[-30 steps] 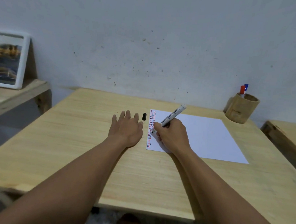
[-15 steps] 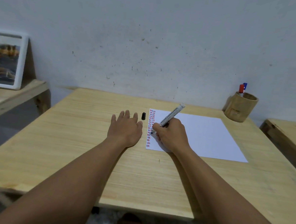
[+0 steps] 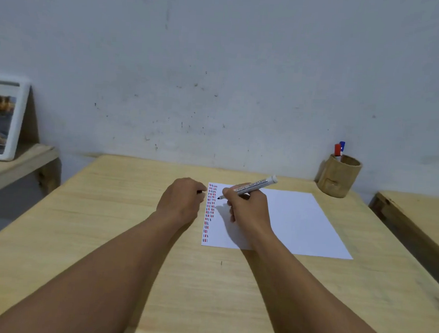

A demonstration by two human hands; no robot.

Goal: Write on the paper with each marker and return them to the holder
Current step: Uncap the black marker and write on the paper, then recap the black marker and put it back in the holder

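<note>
Gripping a white-barrelled marker [image 3: 254, 187] between thumb and fingers, the right hand [image 3: 249, 210] rests over the upper left part of the paper [image 3: 300, 224], the dark tip lifted just clear of the sheet and aimed left at a column of short red, blue and black dashes [image 3: 208, 212] along the sheet's left edge. The left hand [image 3: 182, 202] lies just beside that edge on the wooden table [image 3: 105, 223], fingers curled inward; a dark speck shows at its fingertips, but whether they pinch something cannot be told. Print along the marker's barrel is too blurred to read. The holder [image 3: 338, 176], a rounded cup of pale wood or bamboo, stands at the table's far right corner, well apart from both hands, with a red cap [image 3: 337, 149] and a blue cap [image 3: 342, 144] poking above its rim. The paper is flat, smooth and rectangular; the tabletop shows light grain. A white-framed picture [image 3: 1, 117], cut off at the left, leans on a side shelf.
</note>
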